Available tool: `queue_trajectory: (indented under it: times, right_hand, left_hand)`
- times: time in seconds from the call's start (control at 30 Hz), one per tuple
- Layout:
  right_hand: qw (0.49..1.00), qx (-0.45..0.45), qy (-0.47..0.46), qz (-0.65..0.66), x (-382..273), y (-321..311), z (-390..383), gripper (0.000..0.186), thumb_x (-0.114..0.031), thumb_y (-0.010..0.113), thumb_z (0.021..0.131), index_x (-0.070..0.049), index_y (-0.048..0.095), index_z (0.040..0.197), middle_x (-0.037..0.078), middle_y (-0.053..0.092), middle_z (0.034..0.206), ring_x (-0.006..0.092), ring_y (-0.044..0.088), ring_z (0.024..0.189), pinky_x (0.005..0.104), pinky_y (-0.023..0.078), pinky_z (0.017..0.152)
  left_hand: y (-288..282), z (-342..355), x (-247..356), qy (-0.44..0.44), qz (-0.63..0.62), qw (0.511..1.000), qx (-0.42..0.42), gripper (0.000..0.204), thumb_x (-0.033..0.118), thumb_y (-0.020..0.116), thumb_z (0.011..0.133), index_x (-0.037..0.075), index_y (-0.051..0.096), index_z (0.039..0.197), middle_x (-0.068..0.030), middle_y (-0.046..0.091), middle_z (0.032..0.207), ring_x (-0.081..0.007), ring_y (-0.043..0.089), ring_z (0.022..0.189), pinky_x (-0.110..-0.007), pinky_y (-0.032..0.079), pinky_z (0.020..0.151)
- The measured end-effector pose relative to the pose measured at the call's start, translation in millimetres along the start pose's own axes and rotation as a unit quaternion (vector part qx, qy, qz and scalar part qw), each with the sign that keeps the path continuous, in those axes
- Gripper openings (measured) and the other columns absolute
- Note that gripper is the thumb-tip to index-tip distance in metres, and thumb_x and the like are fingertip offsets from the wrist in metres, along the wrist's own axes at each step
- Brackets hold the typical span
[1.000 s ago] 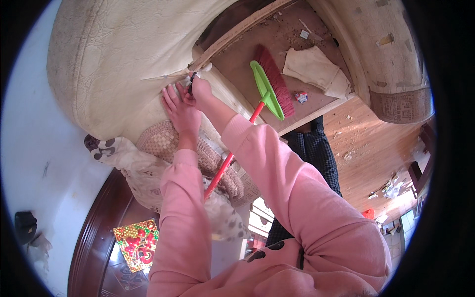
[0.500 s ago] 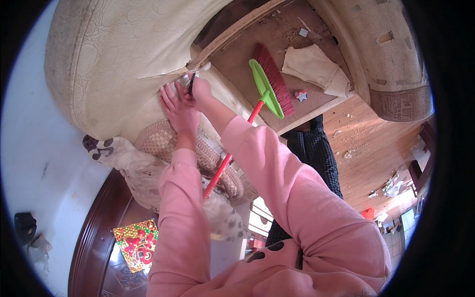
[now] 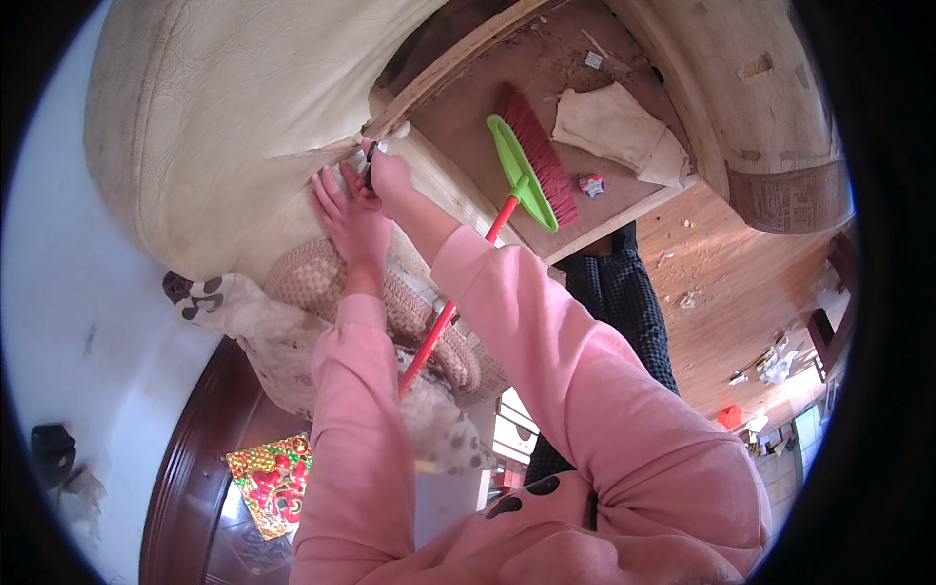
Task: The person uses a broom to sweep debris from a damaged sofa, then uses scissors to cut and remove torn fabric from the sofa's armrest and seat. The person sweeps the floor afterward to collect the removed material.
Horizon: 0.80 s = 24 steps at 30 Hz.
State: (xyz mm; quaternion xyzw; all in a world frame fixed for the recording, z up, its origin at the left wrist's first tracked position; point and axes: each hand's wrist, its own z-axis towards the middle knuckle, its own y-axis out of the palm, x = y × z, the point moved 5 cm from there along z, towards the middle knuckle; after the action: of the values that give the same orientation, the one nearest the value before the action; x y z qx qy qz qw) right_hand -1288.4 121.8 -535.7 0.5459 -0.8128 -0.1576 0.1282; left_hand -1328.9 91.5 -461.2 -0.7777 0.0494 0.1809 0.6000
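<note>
My left hand [image 3: 349,219] lies with fingers spread on the cream, leather-like cover [image 3: 244,97] of a worn sofa, beside a slit in it. Close against it, my right hand [image 3: 388,180] is closed round a black-handled tool [image 3: 370,166], by its looped handle a pair of scissors; the blades are hidden. Both hands are at the inner corner where the cover meets a bare wooden rail [image 3: 458,73]. A bit of white material [image 3: 402,129] shows just beyond my right hand.
A broom [image 3: 526,180] with red bristles lies in the opened sofa base [image 3: 468,127], near a loose cream cover piece [image 3: 619,132]. Its red handle passes under my arms. A woven slipper-like item [image 3: 312,278] and spotted cloth [image 3: 273,351] lie below my left hand. Scraps litter the wooden floor [image 3: 712,263].
My right hand and the scissors have shifted very slightly left along the cover. My left hand stays pressed nearly in the same place; the whole view has moved a little.
</note>
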Motion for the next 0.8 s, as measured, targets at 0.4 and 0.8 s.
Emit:
queue_trajectory:
  times: [0.4,0.8]
  right_hand:
    - [0.999,0.028,-0.01,0.011,2.3,-0.2,0.9,0.053,-0.05,0.055,0.084,-0.001,0.05,0.064,0.008,0.05,0.054,0.0162,0.046,0.038,0.0321,0.044,0.036]
    - [0.999,0.027,-0.005,0.016,-1.6,0.7,3.0,0.052,-0.047,0.055,0.086,0.0,0.05,0.063,0.009,0.05,0.054,0.0166,0.044,0.036,0.031,0.041,0.033]
  left_hand:
    - [-3.7,-0.9,0.9,0.02,0.012,0.999,0.026,0.058,0.032,0.046,0.086,0.004,0.034,0.135,-0.0201,0.026,0.139,-0.037,0.02,0.133,-0.048,0.017,0.109]
    - [1.1,-0.1,-0.4,0.003,0.015,1.0,0.005,0.055,0.031,0.043,0.088,0.005,0.035,0.135,-0.0188,0.024,0.141,-0.0353,0.016,0.135,-0.047,0.014,0.111]
